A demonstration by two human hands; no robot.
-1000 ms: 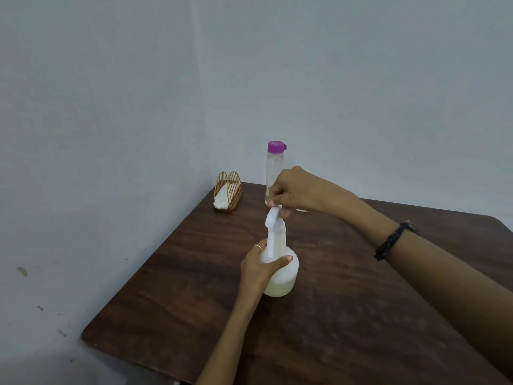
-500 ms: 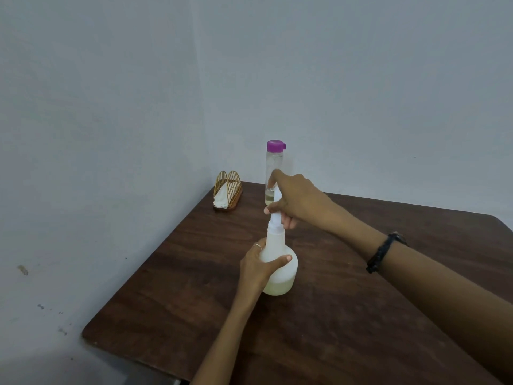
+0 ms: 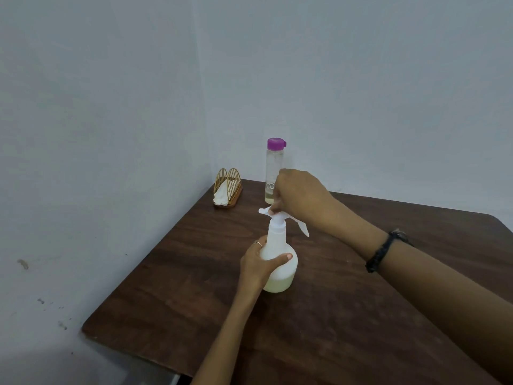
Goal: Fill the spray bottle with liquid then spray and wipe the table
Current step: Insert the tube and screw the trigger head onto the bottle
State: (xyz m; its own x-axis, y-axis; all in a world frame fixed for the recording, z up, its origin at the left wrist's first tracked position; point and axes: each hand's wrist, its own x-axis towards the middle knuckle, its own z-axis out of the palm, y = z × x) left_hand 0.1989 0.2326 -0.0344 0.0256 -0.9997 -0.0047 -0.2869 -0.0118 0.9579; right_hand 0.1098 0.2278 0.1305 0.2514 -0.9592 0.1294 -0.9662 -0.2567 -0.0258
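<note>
Left of centre in the frame, a napkin holder (image 3: 227, 191) sits by the wall. At centre, the left hand (image 3: 259, 263) wraps the spray bottle (image 3: 278, 262), which stands on the table (image 3: 166, 287). The bottle looks light, smooth plastic, best held at its narrow shoulder. Right of it, the right hand (image 3: 298, 197) pinches the spray head (image 3: 280, 218).

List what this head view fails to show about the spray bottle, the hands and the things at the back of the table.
- Spray head: its top is covered by the right hand, so its seating on the spray bottle is unclear.
- Left hand: its fingers wrap behind the bottle, out of sight.
- Clear bottle: lower right side hidden by the right hand; label too small to read.
- Napkin holder: contents too small to identify.
- Table: cut off at the right and bottom edges.
</note>
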